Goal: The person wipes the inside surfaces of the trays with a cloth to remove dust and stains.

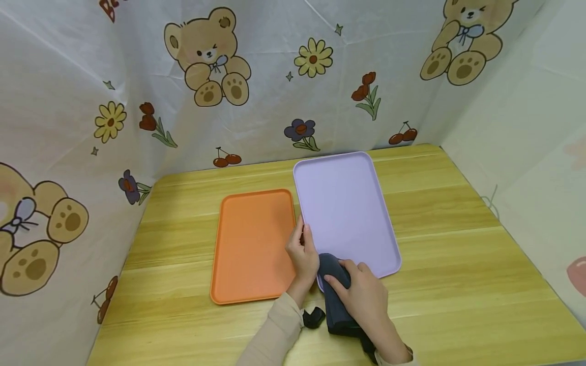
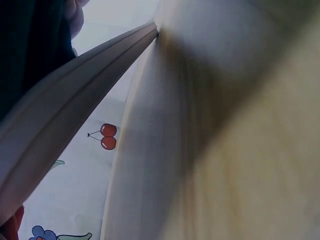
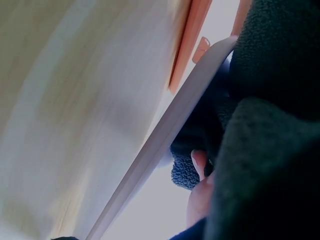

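Nearest us, a folded dark grey towel [image 1: 336, 300] lies with its long axis running away from the person, its far end leaning slightly left and overlapping the near left corner of the lavender tray. The right hand [image 1: 366, 292] grips it from the right, thumb and fingers spread over the upper face; the terry pile shows in the right wrist view. Just beyond the towel's left edge we find the left hand [image 1: 305, 259], which holds the lavender tray [image 1: 350, 213] by its left rim. The key relation is this: towel and tray point nearly the same way, the towel lying between the two hands, with the right hand directly upon it and the left just beside it. In the wrist views we see the tray's edge slanting above the counter [image 1: 448, 254], so we judge the tray to be tilted, its near part raised; whether its far end touches the wood we cannot tell. To the left, an orange tray [image 1: 254, 249] lies flat, its long axis also running near to far. Behind everything hangs a fabric backdrop [image 1: 270, 25] printed with teddy bears and flowers.
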Action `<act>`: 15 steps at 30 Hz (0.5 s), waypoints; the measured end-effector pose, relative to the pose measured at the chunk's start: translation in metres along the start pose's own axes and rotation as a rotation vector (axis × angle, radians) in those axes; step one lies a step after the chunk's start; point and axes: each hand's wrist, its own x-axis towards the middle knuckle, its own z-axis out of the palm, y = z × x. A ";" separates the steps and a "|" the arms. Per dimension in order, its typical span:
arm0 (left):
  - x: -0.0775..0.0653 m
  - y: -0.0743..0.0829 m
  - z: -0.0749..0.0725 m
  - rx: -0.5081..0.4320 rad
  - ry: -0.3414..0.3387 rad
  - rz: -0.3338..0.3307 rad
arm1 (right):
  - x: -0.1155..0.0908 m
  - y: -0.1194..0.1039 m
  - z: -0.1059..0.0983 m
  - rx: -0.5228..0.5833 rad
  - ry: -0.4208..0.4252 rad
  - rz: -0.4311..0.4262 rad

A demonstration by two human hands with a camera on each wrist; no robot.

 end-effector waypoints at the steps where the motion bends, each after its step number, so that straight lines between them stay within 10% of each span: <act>1: 0.001 0.005 -0.001 -0.005 -0.003 -0.005 | -0.001 -0.001 0.000 -0.006 -0.006 -0.001; 15: 0.002 0.013 -0.002 -0.004 -0.009 -0.056 | -0.011 -0.002 0.004 -0.050 0.016 -0.022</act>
